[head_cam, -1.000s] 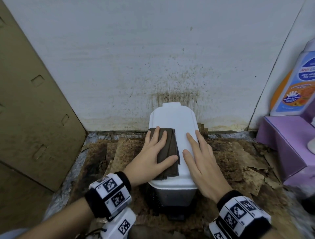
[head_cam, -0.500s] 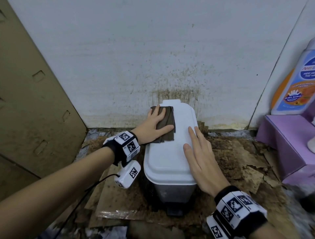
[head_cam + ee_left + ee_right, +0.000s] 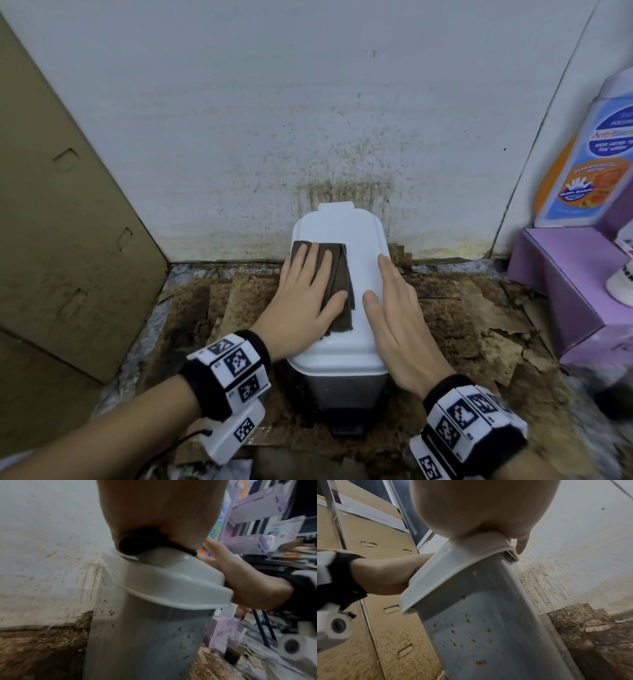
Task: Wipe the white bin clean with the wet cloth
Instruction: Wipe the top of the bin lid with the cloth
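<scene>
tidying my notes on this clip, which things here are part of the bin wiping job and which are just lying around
Part of the job:
white bin
wet cloth, under the left hand
right hand, flat on the lid

Just lying about:
cardboard panel
purple box
soap bottle
torn cardboard scraps

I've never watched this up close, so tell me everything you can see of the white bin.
The white bin is a tall, narrow plastic container with a smooth, closed lid and a greyish body speckled with brown spots. It stands upright on soiled cardboard before the stained wall. The left hand presses a brown cloth on the lid; the right hand lies flat beside it.
</scene>
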Demonstrator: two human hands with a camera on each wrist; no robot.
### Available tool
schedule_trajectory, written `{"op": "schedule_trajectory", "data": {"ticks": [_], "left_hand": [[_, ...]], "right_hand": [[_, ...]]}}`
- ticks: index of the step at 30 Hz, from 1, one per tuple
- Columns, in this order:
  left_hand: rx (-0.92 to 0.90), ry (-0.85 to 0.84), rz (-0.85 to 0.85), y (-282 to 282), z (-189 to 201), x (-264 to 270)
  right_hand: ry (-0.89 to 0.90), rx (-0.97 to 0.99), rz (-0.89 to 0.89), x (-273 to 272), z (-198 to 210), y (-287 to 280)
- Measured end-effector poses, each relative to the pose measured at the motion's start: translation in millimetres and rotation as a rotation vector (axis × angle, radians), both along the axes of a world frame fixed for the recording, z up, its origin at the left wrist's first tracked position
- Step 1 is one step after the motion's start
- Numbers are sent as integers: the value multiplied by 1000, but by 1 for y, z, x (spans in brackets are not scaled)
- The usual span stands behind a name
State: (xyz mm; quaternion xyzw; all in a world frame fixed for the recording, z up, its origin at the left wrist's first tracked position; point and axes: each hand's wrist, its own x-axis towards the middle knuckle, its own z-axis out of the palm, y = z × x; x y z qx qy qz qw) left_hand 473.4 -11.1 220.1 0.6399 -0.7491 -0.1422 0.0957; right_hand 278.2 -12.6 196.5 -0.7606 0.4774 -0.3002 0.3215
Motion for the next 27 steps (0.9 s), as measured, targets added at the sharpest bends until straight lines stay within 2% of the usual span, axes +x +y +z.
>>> {"op": "schedule_trajectory", "data": {"ticks": [4,8,16,20,22,24,26,27], "left_hand": [[-25,-137,7,4,-2,-10],[-37,-202,-18,-1,0,-19],[-59,-178,-28,-15,4,-60],[9,-135,-50,-10,11,-65],[68,-26,-62,-10,18,-61],[100,195,-38,-8,26,-52],[-3,365,37,-2,29,-38],[-89,396,86,1,28,-29]], "right_hand": [[-54,33,4,-1,-1,0],[-143,112,19,-2,3,1],[-419,273,-19,-8,6,-6],[-379,271,-23,-12,10,-12],[-335,246,-30,-13,13,-12],[-273,211,-38,-12,18,-13],[-194,152,-64,-8,23,-14],[-143,105,-84,-6,25,-14]]}}
